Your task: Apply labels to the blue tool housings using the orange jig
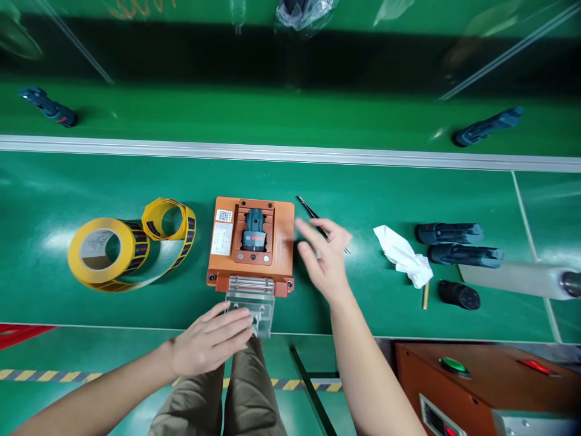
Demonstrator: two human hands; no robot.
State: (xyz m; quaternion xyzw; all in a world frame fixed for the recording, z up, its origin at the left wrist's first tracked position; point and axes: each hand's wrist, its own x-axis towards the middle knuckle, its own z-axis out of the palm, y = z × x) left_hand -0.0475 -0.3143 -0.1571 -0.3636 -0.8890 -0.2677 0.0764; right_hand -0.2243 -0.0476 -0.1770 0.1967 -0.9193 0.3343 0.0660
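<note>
At nine o'clock on the green bench (54,290) lies a roll of yellow label tape (106,249), a length of it uncoiled into a loop toward the centre. Our left hand (209,340), at about six o'clock, rests with loosely curled fingers on the clear plastic block (251,303) that juts from the near edge of the orange fixture (284,242); it touches the block but is not clamped on it. In the fixture's recess, at the middle of the view, sits the dark grey tool body (254,230), upright in its nest, with a white printed label to its left. Our right hand (324,257) hovers just beside the fixture at three o'clock, fingers spread and holding nothing, above a pair of tweezers (308,209) lying on the bench. We judge this to be the seating stage: the part is in the nest and the clear block is being steadied. A next move would call for a firm grip on that block and a fine pinch on the tweezers. Further toward three o'clock lie a crumpled white cloth (402,254) and three more dark tool bodies (458,257), well apart from the fixture.
</note>
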